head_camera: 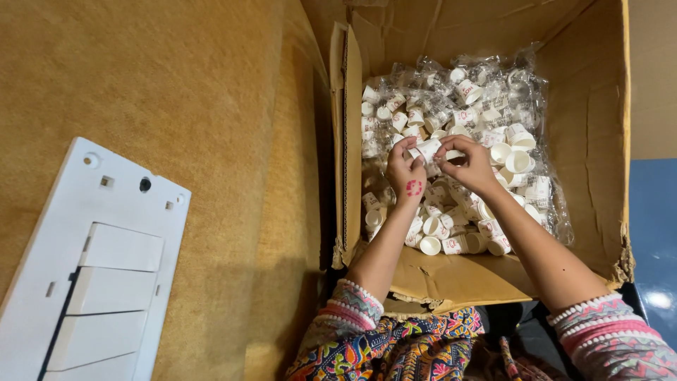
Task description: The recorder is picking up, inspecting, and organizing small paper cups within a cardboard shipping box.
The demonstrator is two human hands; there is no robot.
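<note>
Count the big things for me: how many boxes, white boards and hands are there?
Cardboard box: 1
White plastic panel: 1
Hands: 2, left hand and right hand, together holding a small white cup
Total: 4

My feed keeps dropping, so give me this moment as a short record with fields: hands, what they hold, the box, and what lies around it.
left hand: over the box, fingers on a small white cup
right hand: facing the left, pinching the same cup
cup: white paper, red print, held above the heap
box: open cardboard, flaps up
contents: loose cups near the person, bagged cups at the far side
left of box: tan surface, white plastic panel lying flat
sleeves: patterned, multicoloured
</note>
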